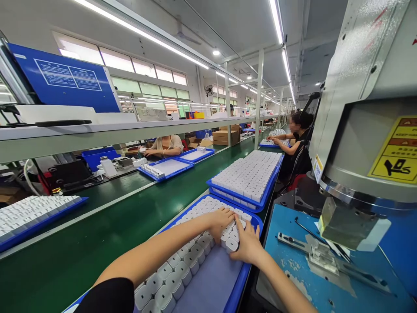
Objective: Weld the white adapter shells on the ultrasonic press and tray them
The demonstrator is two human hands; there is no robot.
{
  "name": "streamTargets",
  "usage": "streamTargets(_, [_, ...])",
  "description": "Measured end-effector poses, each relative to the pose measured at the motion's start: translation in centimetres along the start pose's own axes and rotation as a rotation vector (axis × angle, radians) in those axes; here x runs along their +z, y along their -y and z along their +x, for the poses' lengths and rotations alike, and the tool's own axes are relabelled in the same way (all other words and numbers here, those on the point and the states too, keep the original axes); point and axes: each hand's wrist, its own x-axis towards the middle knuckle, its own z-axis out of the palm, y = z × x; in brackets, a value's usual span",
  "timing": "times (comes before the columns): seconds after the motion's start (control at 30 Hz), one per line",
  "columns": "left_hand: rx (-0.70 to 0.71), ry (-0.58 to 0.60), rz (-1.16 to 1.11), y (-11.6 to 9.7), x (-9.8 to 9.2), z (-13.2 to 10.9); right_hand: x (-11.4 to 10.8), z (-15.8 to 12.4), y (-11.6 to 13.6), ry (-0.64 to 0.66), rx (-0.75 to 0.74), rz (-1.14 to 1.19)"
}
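Observation:
A blue tray (241,278) lies in front of me, partly filled with rows of small white plastic housings (182,267). My left hand (220,221) rests on top of the white housings near the tray's far end, fingers curled over them. My right hand (247,243) presses against the side of the same cluster, fingers together and touching a white housing (232,244). Bare tray floor shows to the right of the rows.
A second blue tray (243,198) full of white housings sits beyond. A green conveyor belt (107,226) runs on the left. A press machine (368,143) with a yellow warning label stands on the right over a blue base plate (293,261). Other people sit farther along.

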Motion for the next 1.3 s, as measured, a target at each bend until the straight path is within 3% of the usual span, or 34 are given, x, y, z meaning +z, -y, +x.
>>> streamTargets(0.17, [0.021, -0.006, -0.006, -0.4, -1.1, -0.9, -0.4, -0.9, 0.1, -0.025, -0.037, 0.052])
streamTargets(0.3, [0.031, -0.021, 0.026, -1.6, -3.7, -2.4, -2.0, -2.3, 0.4, -0.061, -0.067, 0.078])
streamTargets(0.43, [0.03, -0.071, 0.037, -4.4, -6.6, -2.9, -4.2, -5.0, -0.6, -0.091, -0.117, 0.095])
streamTargets(0.53, [0.029, -0.107, 0.046, -8.0, -7.3, -2.0, -5.4, -8.1, -2.7, -0.073, -0.154, 0.11])
streamTargets(0.73, [0.06, -0.135, 0.046, -15.9, -6.9, 2.9, -6.9, -15.6, -8.8, -0.03, -0.082, 0.131])
streamTargets(1.0, [0.211, -0.18, 0.048, -25.1, -7.4, 13.2, -8.8, -23.5, -20.3, -0.051, 0.044, 0.154])
streamTargets(1.13, [0.231, -0.168, 0.007, -27.8, -6.7, 16.6, -8.9, -25.3, -24.0, -0.057, 0.038, 0.139])
streamTargets(1.3, [0.205, -0.121, -0.081, -28.4, -5.7, 17.9, -8.1, -25.3, -26.1, -0.01, 0.058, 0.16])
